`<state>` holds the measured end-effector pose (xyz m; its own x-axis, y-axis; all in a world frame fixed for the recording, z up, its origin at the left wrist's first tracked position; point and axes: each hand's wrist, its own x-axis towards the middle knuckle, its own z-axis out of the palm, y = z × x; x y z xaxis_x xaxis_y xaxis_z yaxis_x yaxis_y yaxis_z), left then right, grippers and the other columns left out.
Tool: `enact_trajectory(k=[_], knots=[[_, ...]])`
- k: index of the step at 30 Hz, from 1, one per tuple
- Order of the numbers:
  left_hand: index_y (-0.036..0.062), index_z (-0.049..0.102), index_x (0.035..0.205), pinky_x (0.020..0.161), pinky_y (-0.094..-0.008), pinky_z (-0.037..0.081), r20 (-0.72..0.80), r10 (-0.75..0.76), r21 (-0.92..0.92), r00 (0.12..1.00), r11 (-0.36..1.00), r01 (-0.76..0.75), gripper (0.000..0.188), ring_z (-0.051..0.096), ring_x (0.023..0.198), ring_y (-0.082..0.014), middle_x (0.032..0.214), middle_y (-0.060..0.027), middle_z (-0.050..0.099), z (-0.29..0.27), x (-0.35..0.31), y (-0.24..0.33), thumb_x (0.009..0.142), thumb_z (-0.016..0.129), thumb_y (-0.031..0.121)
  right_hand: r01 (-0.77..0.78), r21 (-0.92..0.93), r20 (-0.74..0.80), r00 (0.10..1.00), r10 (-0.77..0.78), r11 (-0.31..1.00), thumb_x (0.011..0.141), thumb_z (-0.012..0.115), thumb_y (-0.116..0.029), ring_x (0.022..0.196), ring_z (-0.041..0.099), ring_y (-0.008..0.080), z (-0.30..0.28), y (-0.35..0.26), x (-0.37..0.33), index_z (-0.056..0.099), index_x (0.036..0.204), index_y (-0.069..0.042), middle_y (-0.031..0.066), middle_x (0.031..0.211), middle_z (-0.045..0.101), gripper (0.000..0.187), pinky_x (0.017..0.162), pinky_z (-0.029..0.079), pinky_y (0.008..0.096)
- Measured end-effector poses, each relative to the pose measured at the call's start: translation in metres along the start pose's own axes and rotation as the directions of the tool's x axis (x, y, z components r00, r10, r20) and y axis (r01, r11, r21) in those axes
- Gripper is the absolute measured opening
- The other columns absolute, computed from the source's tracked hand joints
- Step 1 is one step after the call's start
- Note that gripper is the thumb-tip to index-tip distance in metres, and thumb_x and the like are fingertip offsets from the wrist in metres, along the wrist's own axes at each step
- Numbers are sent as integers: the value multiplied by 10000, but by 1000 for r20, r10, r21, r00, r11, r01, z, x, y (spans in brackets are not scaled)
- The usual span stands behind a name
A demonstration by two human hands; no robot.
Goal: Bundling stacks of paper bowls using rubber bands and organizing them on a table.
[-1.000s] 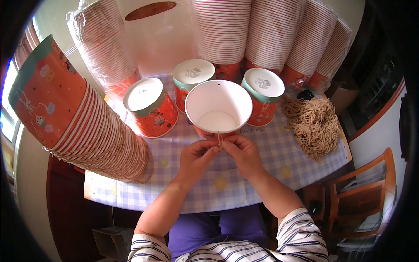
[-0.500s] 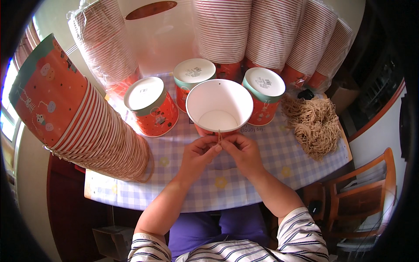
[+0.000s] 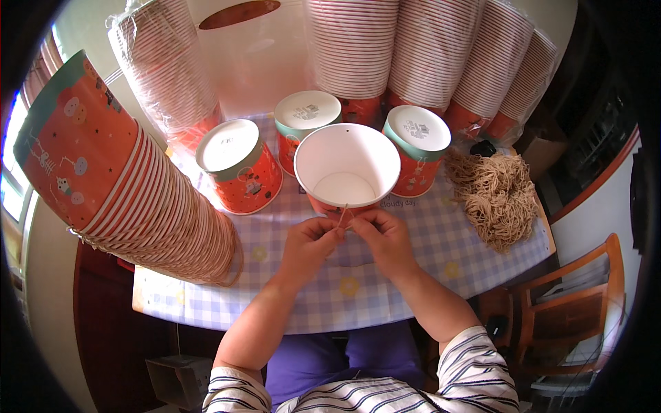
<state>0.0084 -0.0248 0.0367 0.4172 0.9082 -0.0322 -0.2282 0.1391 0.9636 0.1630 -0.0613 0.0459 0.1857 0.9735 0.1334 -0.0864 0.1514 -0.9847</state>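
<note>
An orange paper bucket with a white inside (image 3: 348,155) stands mouth up in front of me, with a small hole in its far wall near the rim. A thin tan cord (image 3: 345,213) runs from the bucket's near rim down to my fingers and forms a small loop there. My left hand (image 3: 311,242) is closed in a pinch on the cord. From the other side, my right hand (image 3: 383,237) pinches it too, its fingertips almost meeting the left ones. The cord's ends are hidden by my fingers.
Upside-down buckets (image 3: 249,180) stand left, behind and right of the open one. A tall leaning stack of nested buckets (image 3: 148,186) with cords is at left. Wrapped bucket stacks (image 3: 434,51) line the back. A tan cord heap (image 3: 499,203) lies right, and a wooden chair (image 3: 571,303) stands beyond.
My fingertips have shifted slightly, and the cord between them has spread from a narrow upright strand into a wider, crossed loop. The bucket has hardly moved.
</note>
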Motion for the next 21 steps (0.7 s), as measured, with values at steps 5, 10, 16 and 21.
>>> enact_trajectory(k=[5, 10, 16, 21], knots=[[18, 631, 855, 503, -206, 335, 72, -111, -283, 991, 951, 127, 125, 446, 547, -61, 699, -34, 604, -5, 4, -5, 831, 617, 140, 1, 40, 17, 1000, -1, 999, 852, 612, -150, 644, 522, 23, -1, 3, 1, 640, 850, -8, -6, 722, 623, 144, 560, 412, 189], [21, 626, 862, 505, -211, 343, 66, -139, -375, 988, 914, 153, 155, 442, 544, -66, 707, -46, 605, 2, 2, 4, 856, 583, 169, 0, 34, 18, 1000, -1, 999, 857, 607, -153, 651, 519, 20, -2, 4, 1, 638, 861, -10, -7, 731, 623, 147, 563, 408, 187], [23, 622, 871, 509, -200, 355, 124, -135, -360, 983, 917, 172, 139, 460, 561, -64, 727, -49, 611, -5, 4, -3, 853, 606, 160, -5, 52, 35, 999, 3, 999, 858, 607, -152, 663, 526, 23, -1, 2, 1, 633, 867, -6, -6, 744, 625, 149, 571, 411, 185], [27, 619, 863, 509, -195, 355, 129, -137, -351, 982, 920, 174, 119, 472, 577, -60, 746, -42, 613, -4, 3, -2, 847, 628, 145, -11, 65, 2, 1000, 11, 998, 860, 606, -152, 674, 532, 26, 0, 1, 1, 633, 877, -3, 1, 757, 630, 152, 575, 413, 187]])
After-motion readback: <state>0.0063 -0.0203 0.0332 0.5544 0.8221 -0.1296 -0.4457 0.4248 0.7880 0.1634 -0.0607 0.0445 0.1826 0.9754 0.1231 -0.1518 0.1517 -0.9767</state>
